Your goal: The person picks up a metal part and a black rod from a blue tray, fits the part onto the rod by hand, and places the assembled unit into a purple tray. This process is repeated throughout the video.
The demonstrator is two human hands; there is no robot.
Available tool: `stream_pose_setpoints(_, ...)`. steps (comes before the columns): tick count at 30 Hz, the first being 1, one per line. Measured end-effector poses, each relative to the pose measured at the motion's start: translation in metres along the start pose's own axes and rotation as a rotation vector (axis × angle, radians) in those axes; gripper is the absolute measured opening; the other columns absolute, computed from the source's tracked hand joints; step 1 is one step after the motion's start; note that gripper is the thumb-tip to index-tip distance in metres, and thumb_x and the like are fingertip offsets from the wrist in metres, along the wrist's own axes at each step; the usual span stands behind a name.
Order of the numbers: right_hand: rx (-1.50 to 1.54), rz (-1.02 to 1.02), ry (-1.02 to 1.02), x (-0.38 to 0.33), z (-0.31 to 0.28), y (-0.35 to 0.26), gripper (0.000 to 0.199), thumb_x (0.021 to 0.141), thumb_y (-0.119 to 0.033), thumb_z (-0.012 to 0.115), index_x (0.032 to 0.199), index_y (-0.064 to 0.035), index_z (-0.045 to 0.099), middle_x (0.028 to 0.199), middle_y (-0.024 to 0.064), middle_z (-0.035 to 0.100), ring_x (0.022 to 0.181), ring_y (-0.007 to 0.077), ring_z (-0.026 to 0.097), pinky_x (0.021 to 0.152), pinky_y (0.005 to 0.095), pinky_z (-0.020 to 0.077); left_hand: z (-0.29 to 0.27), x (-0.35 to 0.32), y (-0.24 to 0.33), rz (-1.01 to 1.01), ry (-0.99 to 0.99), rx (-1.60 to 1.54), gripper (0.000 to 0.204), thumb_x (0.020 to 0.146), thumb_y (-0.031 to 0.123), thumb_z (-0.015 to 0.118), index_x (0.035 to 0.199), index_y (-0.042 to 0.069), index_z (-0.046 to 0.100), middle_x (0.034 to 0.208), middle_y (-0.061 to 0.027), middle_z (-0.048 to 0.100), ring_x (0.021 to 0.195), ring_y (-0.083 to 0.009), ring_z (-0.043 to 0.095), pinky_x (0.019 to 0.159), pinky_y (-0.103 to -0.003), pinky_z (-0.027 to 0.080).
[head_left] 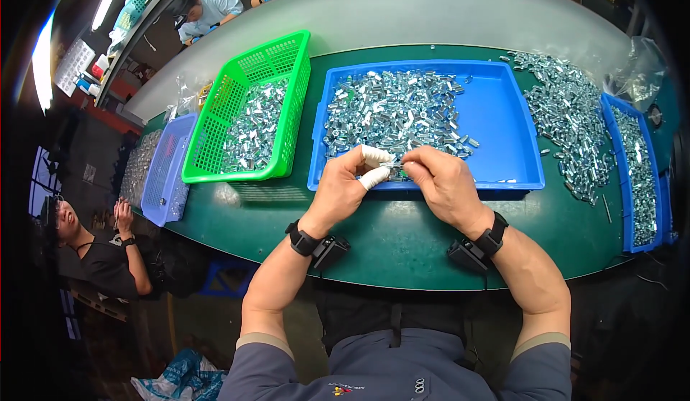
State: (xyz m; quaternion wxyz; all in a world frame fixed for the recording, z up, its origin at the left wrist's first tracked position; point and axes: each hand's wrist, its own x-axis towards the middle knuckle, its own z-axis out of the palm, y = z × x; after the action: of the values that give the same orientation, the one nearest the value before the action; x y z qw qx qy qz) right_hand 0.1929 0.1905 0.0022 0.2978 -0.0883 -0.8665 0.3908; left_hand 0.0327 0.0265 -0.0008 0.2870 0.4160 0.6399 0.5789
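Note:
My left hand (338,189) has white tape on its thumb and a finger, and pinches a small silvery metal fitting (392,165) between the taped tips. Close against it, my right hand (449,189) has its thumb and fingers together at the fitting's other end; whether it grips the same piece or a second one is too small to tell. Both hands are over the near edge of a blue tray (499,131). Shiny metal fittings (381,110) fill the tray's left and middle, and its right part shows bare blue bottom.
A green basket (286,131) with more fittings stands left of the tray, beside a pale blue basket (159,185). Loose fittings (571,117) are heaped on the green table (388,250) at right, near a narrow blue tray (624,185). Other people sit beyond the divider and at left.

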Motion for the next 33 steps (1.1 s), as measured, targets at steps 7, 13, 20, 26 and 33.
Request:
stream_pose_setpoints(7, 0.042, -0.013, -0.013, 0.002, -0.001, 0.0, 0.01, 0.1, -0.013, 0.072, 0.101, -0.0024, 0.071, 0.084, 0.014, 0.069, 0.078, 0.0324, 0.069, 0.069, 0.0412, 0.0532, 0.002, -0.003, 0.002, 0.03, 0.024, 0.119, 0.018, 0.1, 0.004, 0.075, 0.118, 0.001, 0.071, 0.106, -0.0034, 0.076, 0.098, -0.0113, 0.072, 0.09, -0.029, 0.059)
stream_pose_setpoints(13, 0.071, -0.043, 0.021, 0.0, 0.001, -0.001, 0.01, 0.099, -0.013, 0.073, 0.1, -0.0027, 0.072, 0.086, 0.0147, 0.07, 0.079, 0.033, 0.07, 0.069, 0.0421, 0.0528, 0.005, -0.004, 0.001, 0.055, 0.044, 0.16, 0.018, 0.101, 0.004, 0.075, 0.118, 0.001, 0.071, 0.106, -0.004, 0.076, 0.098, -0.0111, 0.072, 0.089, -0.029, 0.059)
stream_pose_setpoints(20, 0.003, -0.089, 0.033, -0.002, 0.004, 0.002, 0.011, 0.096, -0.012, 0.075, 0.103, -0.0027, 0.073, 0.086, 0.0138, 0.069, 0.079, 0.0332, 0.069, 0.069, 0.0417, 0.0526, 0.006, -0.004, -0.005, 0.097, 0.089, 0.085, 0.016, 0.1, 0.009, 0.077, 0.114, 0.002, 0.075, 0.1, -0.0027, 0.078, 0.088, -0.0083, 0.07, 0.08, -0.027, 0.057)
stream_pose_setpoints(26, 0.162, -0.062, 0.183, -0.002, 0.004, -0.002, 0.011, 0.094, -0.012, 0.077, 0.101, -0.0045, 0.074, 0.09, 0.012, 0.07, 0.083, 0.0334, 0.069, 0.073, 0.0411, 0.0542, -0.012, -0.008, 0.019, 0.127, 0.14, 0.247, 0.013, 0.103, 0.008, 0.072, 0.113, -0.002, 0.071, 0.098, -0.0053, 0.078, 0.091, -0.0122, 0.073, 0.085, -0.028, 0.059)
stream_pose_setpoints(33, 0.187, -0.024, 0.167, -0.004, -0.001, -0.001, 0.012, 0.094, -0.011, 0.076, 0.104, -0.0049, 0.074, 0.094, 0.0114, 0.071, 0.085, 0.0323, 0.07, 0.075, 0.0403, 0.0544, -0.106, -0.017, 0.071, 0.219, 0.441, 0.787, 0.017, 0.099, 0.009, 0.077, 0.113, 0.001, 0.073, 0.096, -0.007, 0.079, 0.087, -0.0132, 0.074, 0.079, -0.028, 0.058)
